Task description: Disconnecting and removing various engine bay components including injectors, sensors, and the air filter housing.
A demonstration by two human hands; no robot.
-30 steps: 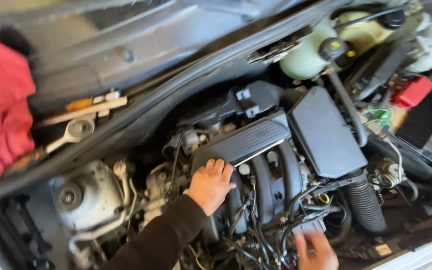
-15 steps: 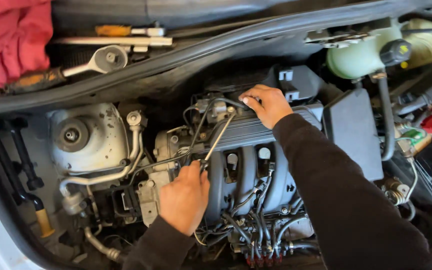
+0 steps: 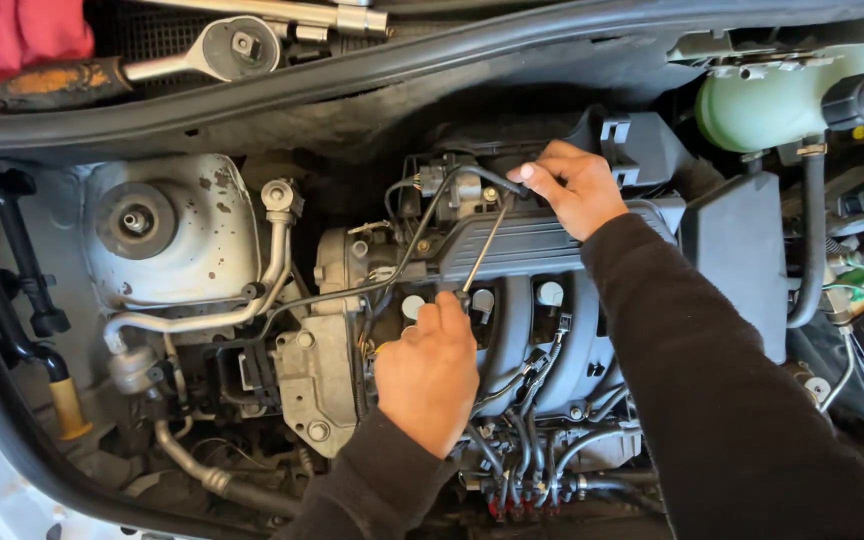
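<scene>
I look down into a car's engine bay. My left hand (image 3: 430,370) grips the lower end of a thin metal rod (image 3: 482,250), probably a screwdriver, that slants up over the grey intake manifold (image 3: 542,340). My right hand (image 3: 574,185) reaches in from the right and pinches a black cable (image 3: 422,225) at its connector, next to the rod's upper tip, behind the ribbed black engine cover (image 3: 542,242). Both arms wear dark sleeves.
A ratchet wrench (image 3: 227,48) and a red cloth (image 3: 17,35) lie on the ledge at the top. A pale green coolant tank (image 3: 762,100) with a black cap sits top right. The white strut tower (image 3: 167,230) stands at left, the black air box (image 3: 742,250) at right.
The view has closed in on the engine. My right hand came up from the lower wiring to the cable behind the engine cover; my left hand dropped down onto the rod.
</scene>
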